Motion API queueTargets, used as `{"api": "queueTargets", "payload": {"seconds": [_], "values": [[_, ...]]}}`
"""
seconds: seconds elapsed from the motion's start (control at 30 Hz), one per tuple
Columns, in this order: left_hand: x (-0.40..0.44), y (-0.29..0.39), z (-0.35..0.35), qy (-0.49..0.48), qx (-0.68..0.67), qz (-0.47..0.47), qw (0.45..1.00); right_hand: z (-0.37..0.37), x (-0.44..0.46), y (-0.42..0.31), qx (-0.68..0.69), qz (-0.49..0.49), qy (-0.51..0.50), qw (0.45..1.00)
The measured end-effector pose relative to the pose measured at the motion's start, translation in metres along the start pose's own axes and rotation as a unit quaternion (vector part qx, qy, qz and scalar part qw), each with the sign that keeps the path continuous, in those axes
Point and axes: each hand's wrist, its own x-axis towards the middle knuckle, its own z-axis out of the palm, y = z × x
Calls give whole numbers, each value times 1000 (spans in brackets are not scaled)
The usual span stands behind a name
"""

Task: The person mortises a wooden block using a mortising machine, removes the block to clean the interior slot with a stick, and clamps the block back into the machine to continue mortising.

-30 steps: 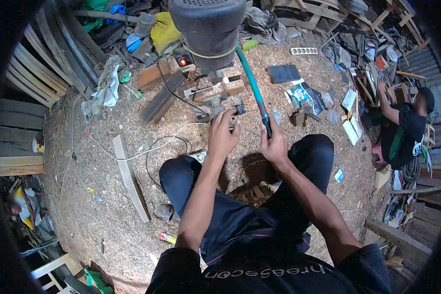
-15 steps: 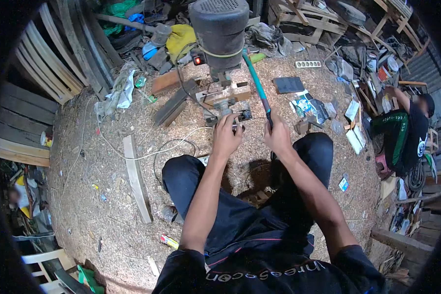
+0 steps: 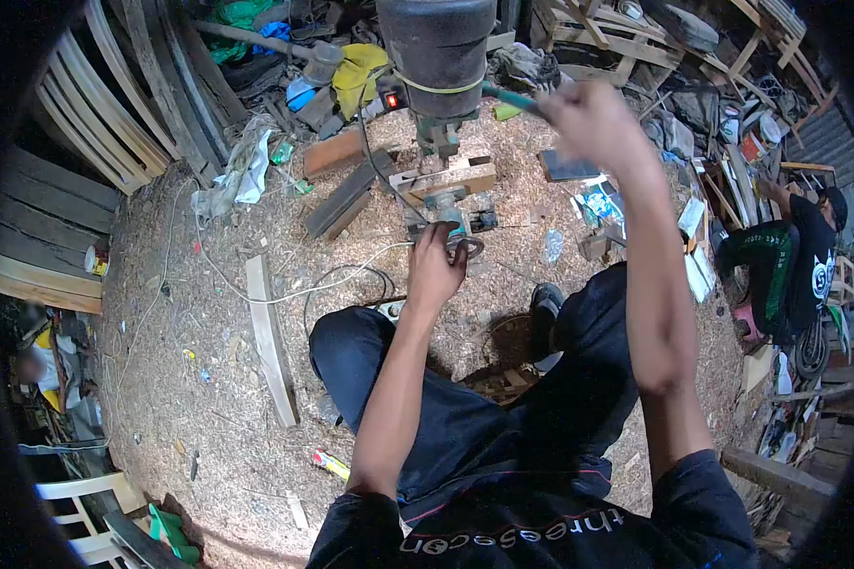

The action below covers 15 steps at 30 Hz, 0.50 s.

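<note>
My left hand (image 3: 434, 270) is closed on a dark rounded handwheel (image 3: 471, 248) at the front of the machine's clamp (image 3: 446, 204). A pale wood piece (image 3: 465, 178) with a slot in its top lies in that clamp, under the head of a drilling machine (image 3: 436, 57) with a big dark motor housing. My right hand (image 3: 593, 123), slightly blurred, grips the end of the machine's teal lever (image 3: 517, 98), to the right of the motor. The wheel's far side is partly hidden by my left fingers.
Dark wood blocks (image 3: 340, 204) and a reddish block (image 3: 334, 154) lie left of the machine. A white cable (image 3: 332, 284) crosses the shavings-covered floor near a long wood strip (image 3: 270, 341). Another person (image 3: 792, 247) crouches at the right among piled scraps.
My right hand has swung the teal lever up and to the right, away from my knees. My left hand stays at the handwheel. The view has shifted slightly.
</note>
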Motion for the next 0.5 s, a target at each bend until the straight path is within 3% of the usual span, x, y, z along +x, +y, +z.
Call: {"api": "queueTargets", "payload": {"seconds": [0.07, 0.1, 0.2, 0.3, 0.4, 0.5], "values": [[-1, 0, 0, 7, 8, 5, 1000, -15, 30, -9, -55, -93, 58, 992], [-1, 0, 0, 12, 5, 4, 1000, -27, 39, -16, -62, -157, 37, 985], [-1, 1, 0, 29, 5, -3, 1000, -23, 55, -45, 165, -155, 191, 955], [-6, -5, -2, 44, 16, -11, 999, -18, 76, -58, 348, -242, 235, 875], [-7, -13, -5, 59, 19, -19, 998, -14, 115, -58, 404, -330, 259, 813], [-8, -12, -9, 73, 8, -17, 997, -17, 125, -76, 417, -316, 263, 811]]}}
